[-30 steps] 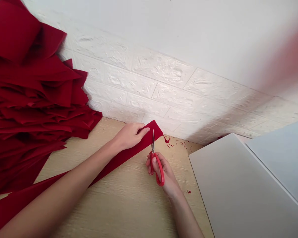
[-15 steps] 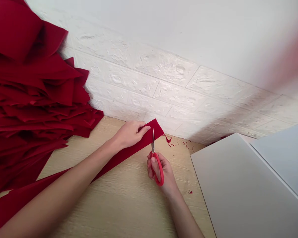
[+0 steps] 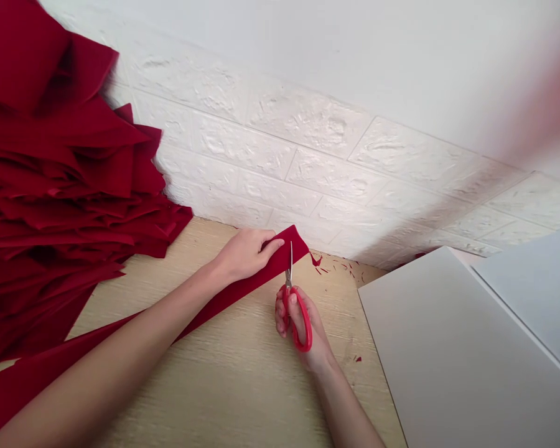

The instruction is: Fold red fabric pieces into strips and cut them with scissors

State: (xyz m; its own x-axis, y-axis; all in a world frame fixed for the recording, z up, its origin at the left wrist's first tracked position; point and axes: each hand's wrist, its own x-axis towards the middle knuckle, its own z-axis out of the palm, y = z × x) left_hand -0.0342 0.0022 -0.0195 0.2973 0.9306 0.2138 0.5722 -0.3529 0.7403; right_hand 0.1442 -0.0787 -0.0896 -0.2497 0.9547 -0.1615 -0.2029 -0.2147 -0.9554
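A long strip of dark red fabric (image 3: 242, 292) runs from the lower left up to the wall, passing under my left forearm. Near its far end my left hand (image 3: 248, 254) grips the strip, thumb on top and the other fingers partly hidden. My right hand (image 3: 308, 317) holds scissors (image 3: 301, 323) by their red handles. One scissor blade lies over the fabric, just right of my left thumb, and the lower blade is mostly hidden beneath the cloth. From the strip's far corner hangs a thin red sliver (image 3: 316, 260).
A tall pile of red fabric pieces (image 3: 74, 205) rises at the left. White brick-patterned wall (image 3: 270, 149) borders the back of the light wooden table (image 3: 242, 386). A grey-white box-like object (image 3: 452, 348) stands at the right. Small red scraps (image 3: 350, 269) lie along the wall.
The scissors' handles have spread wider and the visible blade has shifted slightly right on the fabric. My left hand keeps its hold. The view has moved a little.
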